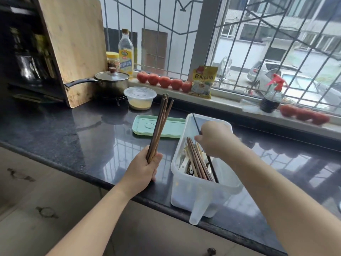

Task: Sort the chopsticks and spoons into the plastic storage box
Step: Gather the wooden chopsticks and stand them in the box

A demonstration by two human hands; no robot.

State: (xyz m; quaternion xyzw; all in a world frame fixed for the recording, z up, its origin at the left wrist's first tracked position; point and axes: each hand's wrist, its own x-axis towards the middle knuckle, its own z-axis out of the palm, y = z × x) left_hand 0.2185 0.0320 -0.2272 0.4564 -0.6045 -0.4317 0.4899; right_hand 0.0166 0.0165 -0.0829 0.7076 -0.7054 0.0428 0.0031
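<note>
Here, brown chopsticks point(160, 126) in left hand point(145, 167)

On the dark stone counter point(77, 137), the translucent plastic storage box point(199, 191) sits at the front right edge, with loose wooden chopsticks point(198, 161) and pale spoons point(184, 163) lying inside it. Just behind and left of it lies the flat green plastic lid point(171, 127). Further back stands the round clear lidded tub point(140, 97), the lidded steel saucepan point(112, 81) to its left, the wooden chopping board point(73, 45) leaning behind that. Red tomatoes point(164, 81) line the sill behind.
</note>
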